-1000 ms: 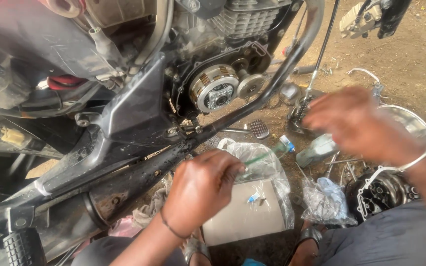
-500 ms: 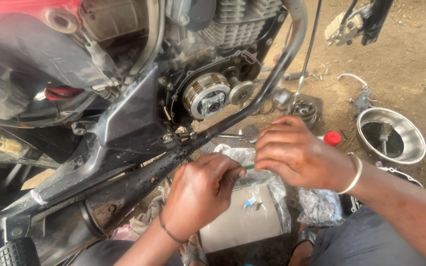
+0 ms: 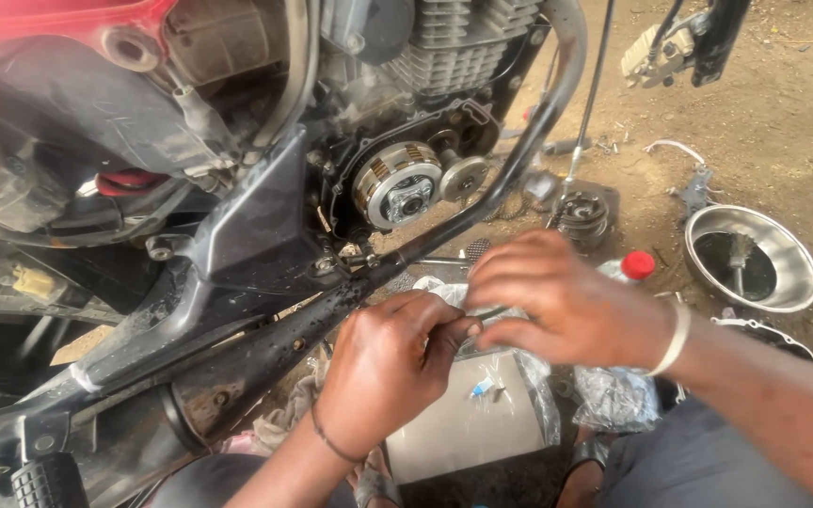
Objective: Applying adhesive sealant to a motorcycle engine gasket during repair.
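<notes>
2 hands meet below the motorcycle (image 3: 237, 188), whose exposed clutch (image 3: 397, 183) sits above them. Left hand (image 3: 383, 367) is curled tight, right hand (image 3: 566, 301) has fingers bent, both gripping a thin metal piece (image 3: 482, 318) between them, over a clear plastic bag (image 3: 519, 376). Steel bowl (image 3: 755, 259) and red-capped bottle (image 3: 630, 268) lie beyond the right hand.

The left hand (image 3: 383, 372) is curling into a loose fist, knuckles up (a thin band circling its wrist), while the right hand (image 3: 566, 301) is reaching across, fingertips meeting the left's, forearm stretching rightward.
</notes>
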